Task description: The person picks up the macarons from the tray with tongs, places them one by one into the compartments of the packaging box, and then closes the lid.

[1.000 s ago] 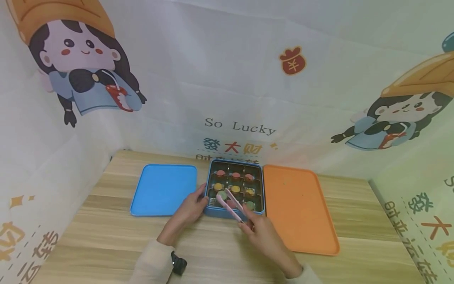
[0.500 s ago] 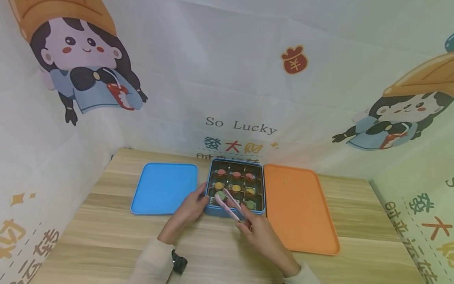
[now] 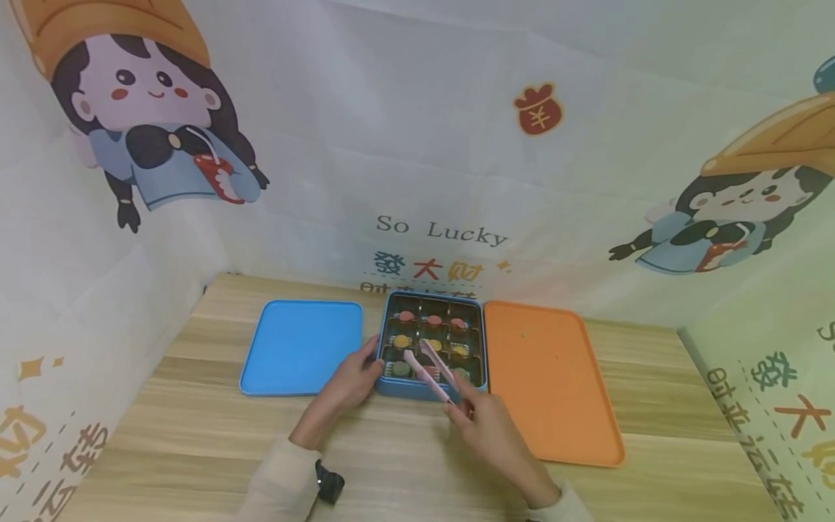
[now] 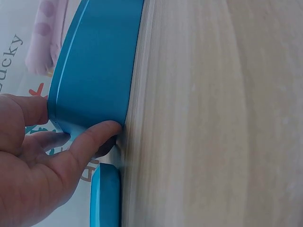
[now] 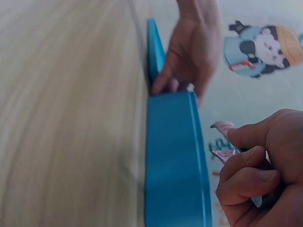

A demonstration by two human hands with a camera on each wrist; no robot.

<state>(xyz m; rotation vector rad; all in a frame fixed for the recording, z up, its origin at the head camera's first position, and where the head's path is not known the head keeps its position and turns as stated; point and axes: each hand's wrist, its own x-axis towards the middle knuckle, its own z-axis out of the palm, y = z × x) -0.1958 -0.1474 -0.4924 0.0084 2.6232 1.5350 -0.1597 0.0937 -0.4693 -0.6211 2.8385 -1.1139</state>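
Note:
In the head view my left hand [image 3: 353, 378] grips the left front corner of a blue square box [image 3: 411, 391]. The left wrist view shows its thumb and fingers around that corner. My right hand [image 3: 489, 428] holds pink tongs [image 3: 427, 377] over the box's front row, their arms spread apart with nothing between them. A dark divided insert fills the box. Red round pieces [image 3: 434, 321] lie in the back of it, yellow ones [image 3: 401, 341] in the middle. A green piece [image 3: 401, 370] sits in the front left compartment; the tongs partly cover the front pieces beside it.
A blue lid [image 3: 303, 348] lies flat on the wooden table [image 3: 183, 435] left of the box. Right against the box is a large orange tray [image 3: 554, 391]. A white printed curtain [image 3: 391, 109] rises behind the table and at both sides.
The tongs have let go of the green piece, which now rests in the front left compartment. My right hand has shifted slightly right with the tongs. The left hand has stayed at the box corner.

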